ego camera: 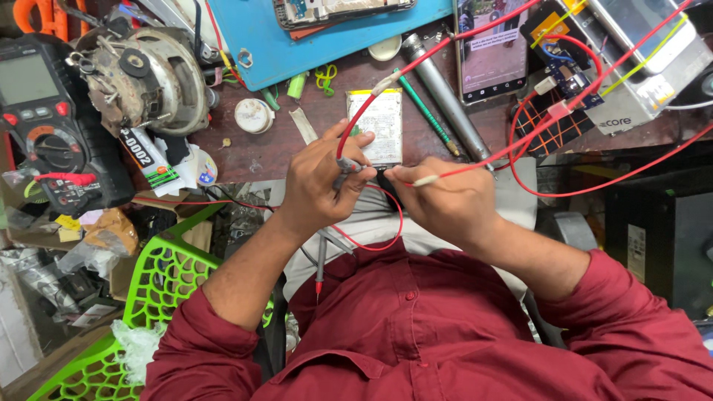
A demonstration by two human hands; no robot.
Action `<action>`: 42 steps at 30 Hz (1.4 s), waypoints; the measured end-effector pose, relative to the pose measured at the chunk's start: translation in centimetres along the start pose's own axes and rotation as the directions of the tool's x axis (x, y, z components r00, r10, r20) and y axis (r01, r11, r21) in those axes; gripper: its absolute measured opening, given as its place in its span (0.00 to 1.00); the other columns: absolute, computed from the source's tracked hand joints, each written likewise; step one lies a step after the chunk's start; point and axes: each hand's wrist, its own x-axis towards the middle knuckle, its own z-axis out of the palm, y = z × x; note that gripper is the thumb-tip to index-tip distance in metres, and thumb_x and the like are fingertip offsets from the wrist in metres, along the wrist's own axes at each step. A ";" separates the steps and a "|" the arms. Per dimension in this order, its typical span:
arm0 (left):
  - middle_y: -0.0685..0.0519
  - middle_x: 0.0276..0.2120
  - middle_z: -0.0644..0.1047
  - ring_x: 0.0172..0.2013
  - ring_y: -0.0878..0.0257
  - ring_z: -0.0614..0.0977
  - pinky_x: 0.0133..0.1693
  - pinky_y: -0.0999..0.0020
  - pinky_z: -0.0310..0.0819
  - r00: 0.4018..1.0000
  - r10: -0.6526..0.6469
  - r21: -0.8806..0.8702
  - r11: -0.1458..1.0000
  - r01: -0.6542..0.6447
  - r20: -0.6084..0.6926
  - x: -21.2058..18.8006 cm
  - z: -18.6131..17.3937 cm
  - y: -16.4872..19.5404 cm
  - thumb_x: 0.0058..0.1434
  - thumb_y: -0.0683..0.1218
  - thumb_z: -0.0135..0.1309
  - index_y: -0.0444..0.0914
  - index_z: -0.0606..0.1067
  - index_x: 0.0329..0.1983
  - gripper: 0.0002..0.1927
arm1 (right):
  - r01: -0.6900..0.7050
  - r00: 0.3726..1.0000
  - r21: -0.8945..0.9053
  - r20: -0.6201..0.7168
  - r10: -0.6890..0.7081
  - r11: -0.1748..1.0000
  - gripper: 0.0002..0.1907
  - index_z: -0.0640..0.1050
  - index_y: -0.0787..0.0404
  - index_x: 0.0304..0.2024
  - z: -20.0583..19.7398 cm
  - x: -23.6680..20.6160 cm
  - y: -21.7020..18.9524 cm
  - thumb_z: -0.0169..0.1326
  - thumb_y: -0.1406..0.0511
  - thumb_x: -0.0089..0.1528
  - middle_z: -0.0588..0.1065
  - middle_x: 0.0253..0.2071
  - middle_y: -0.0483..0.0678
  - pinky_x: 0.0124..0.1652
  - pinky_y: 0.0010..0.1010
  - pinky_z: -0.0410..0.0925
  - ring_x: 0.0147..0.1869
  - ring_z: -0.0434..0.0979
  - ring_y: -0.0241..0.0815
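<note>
Your left hand (319, 182) pinches a red wire (355, 126) and your right hand (445, 200) grips a probe tip (425, 180), both at the white-labelled flat battery (380, 122) on the desk (275, 152).

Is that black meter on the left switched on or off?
Cannot tell for sure. The meter has a grey screen showing no readable digits from here, and its round dial is too small to read.
</note>
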 end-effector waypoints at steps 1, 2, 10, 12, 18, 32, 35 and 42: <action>0.50 0.36 0.80 0.51 0.48 0.85 0.63 0.40 0.75 1.000 0.003 0.001 1.000 -0.003 -0.001 0.0 0.0 0.0 0.69 0.42 0.59 0.37 0.67 0.46 0.11 | -0.011 0.999 -0.024 -0.038 0.010 1.000 0.06 0.79 0.58 0.37 -0.6 0.1 0.2 0.66 0.66 0.65 0.75 0.31 0.46 0.30 0.34 0.68 0.32 0.78 0.43; 0.50 0.36 0.80 0.51 0.48 0.85 0.63 0.40 0.75 1.000 0.004 0.002 1.000 -0.004 -0.002 0.0 0.0 -0.1 0.69 0.43 0.59 0.38 0.67 0.45 0.12 | -0.023 0.997 -0.046 -0.075 0.019 0.999 0.06 0.80 0.57 0.40 -1.1 0.1 0.5 0.66 0.66 0.66 0.76 0.36 0.47 0.31 0.34 0.69 0.35 0.79 0.44; 0.51 0.35 0.79 0.51 0.49 0.86 0.63 0.40 0.75 1.000 -0.001 -0.001 1.000 0.001 0.000 -0.1 0.1 -0.1 0.70 0.43 0.58 0.38 0.67 0.46 0.11 | -0.290 0.957 -0.254 -0.057 0.285 0.923 0.09 0.79 0.59 0.45 -2.5 1.6 4.9 0.65 0.62 0.71 0.72 0.69 0.55 0.37 0.38 0.72 0.41 0.82 0.48; 0.51 0.35 0.79 0.52 0.48 0.85 0.63 0.40 0.75 1.000 0.000 -0.006 1.000 0.000 -0.008 -0.1 0.1 -0.1 0.70 0.43 0.59 0.38 0.66 0.47 0.12 | -0.279 0.960 -0.216 -0.057 0.273 0.936 0.09 0.78 0.60 0.44 -2.6 1.6 5.2 0.65 0.63 0.72 0.70 0.70 0.57 0.40 0.38 0.73 0.44 0.82 0.48; 0.50 0.35 0.79 0.52 0.48 0.85 0.63 0.40 0.75 1.000 -0.006 0.003 1.000 0.006 -0.005 -0.1 0.1 0.0 0.70 0.44 0.59 0.38 0.67 0.45 0.11 | -0.190 0.981 -0.177 -0.078 0.179 0.966 0.08 0.80 0.59 0.42 -2.7 1.1 3.0 0.66 0.63 0.69 0.74 0.64 0.55 0.45 0.34 0.75 0.52 0.84 0.50; 0.49 0.36 0.79 0.52 0.47 0.85 0.63 0.41 0.74 1.000 -0.004 -0.004 1.000 0.004 0.001 0.1 -0.1 0.0 0.69 0.42 0.59 0.37 0.68 0.44 0.10 | -0.059 0.992 0.028 0.110 0.056 0.998 0.09 0.80 0.57 0.36 -0.4 0.0 -0.7 0.68 0.63 0.61 0.79 0.33 0.43 0.30 0.32 0.70 0.32 0.81 0.42; 0.49 0.36 0.80 0.52 0.48 0.85 0.63 0.40 0.74 1.000 -0.017 -0.012 1.000 0.017 0.007 0.1 -0.1 0.1 0.69 0.42 0.59 0.37 0.68 0.44 0.10 | 0.010 0.995 0.051 0.096 -0.015 0.999 0.09 0.80 0.57 0.37 -0.2 -0.4 -0.6 0.68 0.66 0.59 0.79 0.34 0.44 0.32 0.32 0.71 0.33 0.81 0.43; 0.51 0.36 0.81 0.52 0.49 0.85 0.63 0.41 0.74 1.000 -0.021 -0.008 1.000 0.022 0.023 0.2 -0.2 0.2 0.70 0.43 0.59 0.37 0.67 0.46 0.12 | 0.067 0.996 0.055 0.057 -0.070 0.996 0.10 0.80 0.58 0.37 0.3 -0.7 0.3 0.68 0.68 0.57 0.79 0.34 0.46 0.34 0.33 0.71 0.33 0.81 0.44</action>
